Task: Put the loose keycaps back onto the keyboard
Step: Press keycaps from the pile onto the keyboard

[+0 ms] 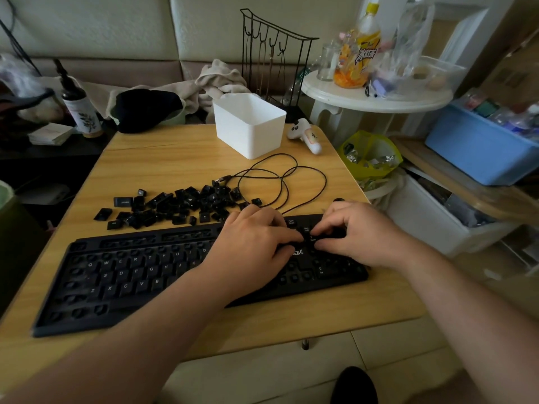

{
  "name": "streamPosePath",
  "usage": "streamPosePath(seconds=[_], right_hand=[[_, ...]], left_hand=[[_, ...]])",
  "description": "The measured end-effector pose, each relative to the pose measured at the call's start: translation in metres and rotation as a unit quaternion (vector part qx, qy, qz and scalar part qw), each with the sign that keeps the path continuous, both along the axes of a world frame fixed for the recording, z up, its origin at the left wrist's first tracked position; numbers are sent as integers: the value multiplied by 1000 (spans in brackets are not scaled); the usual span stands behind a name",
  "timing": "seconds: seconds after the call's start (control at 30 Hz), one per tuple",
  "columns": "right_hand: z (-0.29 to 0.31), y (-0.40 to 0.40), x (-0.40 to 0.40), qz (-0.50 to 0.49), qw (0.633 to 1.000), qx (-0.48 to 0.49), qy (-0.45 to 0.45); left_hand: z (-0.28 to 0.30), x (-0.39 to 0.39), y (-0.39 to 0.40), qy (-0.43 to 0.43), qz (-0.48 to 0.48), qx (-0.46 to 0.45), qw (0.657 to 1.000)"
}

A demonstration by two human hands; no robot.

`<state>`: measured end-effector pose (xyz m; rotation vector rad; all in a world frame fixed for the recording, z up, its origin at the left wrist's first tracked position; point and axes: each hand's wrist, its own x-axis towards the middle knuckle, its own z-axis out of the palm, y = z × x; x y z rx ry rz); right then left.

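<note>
Keycaps (180, 207) heaped behind keyboard (122, 275) — bin (250, 132) upright

Keyboard (122, 275) is lying across the near part of the table (175, 158). Loose keycaps (180, 207) are sitting in a pile just behind it, left of centre. Cable (280, 182) is looping behind the kbd's right end, right of the pile. Box (249, 125) is standing at the table's far edge w/ a controller (306, 135) just right of it. Left hand (250, 243) & right hand (358, 231) are resting on the kbd's right end, fingertips nearly meeting.
</note>
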<state>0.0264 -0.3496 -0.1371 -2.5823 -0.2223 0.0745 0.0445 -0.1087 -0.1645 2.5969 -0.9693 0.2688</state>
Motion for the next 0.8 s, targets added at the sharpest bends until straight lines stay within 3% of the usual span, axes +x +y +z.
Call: streamPosePath(seconds=[0.6, 0.8], right_hand=[[3, 9, -3, -9, 999, -29, -24], [4, 11, 0, 42, 989, -127, -57]], left_hand=[[-1, -1, -3, -4, 2, 28, 1000], [0, -1, -3, 2, 3, 32, 999]])
